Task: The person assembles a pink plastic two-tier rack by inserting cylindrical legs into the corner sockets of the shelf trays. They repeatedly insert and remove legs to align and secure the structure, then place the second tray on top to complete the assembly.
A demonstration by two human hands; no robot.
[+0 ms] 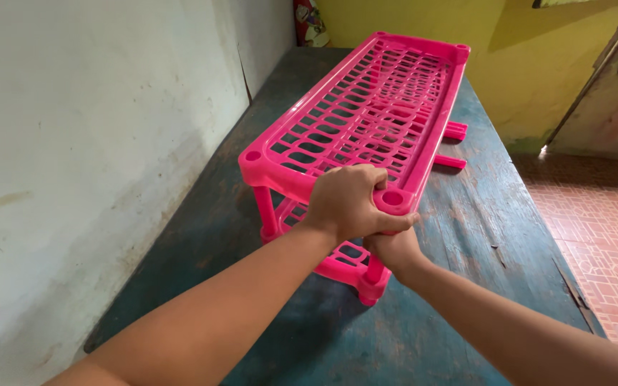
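The pink plastic rack (366, 114) stands on the blue-green bench (466, 236). The left hand (348, 200) clenches its near corner in a firm grip; the right hand (395, 251), mostly hidden beneath, wraps the corner post (375, 270). Loose pink posts (453, 146) peek out behind.

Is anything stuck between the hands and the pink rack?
Nothing visible. The left hand grips the top shelf of the pink rack at its near corner, and the right hand wraps the corner post just beneath it.

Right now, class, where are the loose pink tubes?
In the head view, the loose tubes lie on the table, right of the rack, near its far end, towards the yellow wall.
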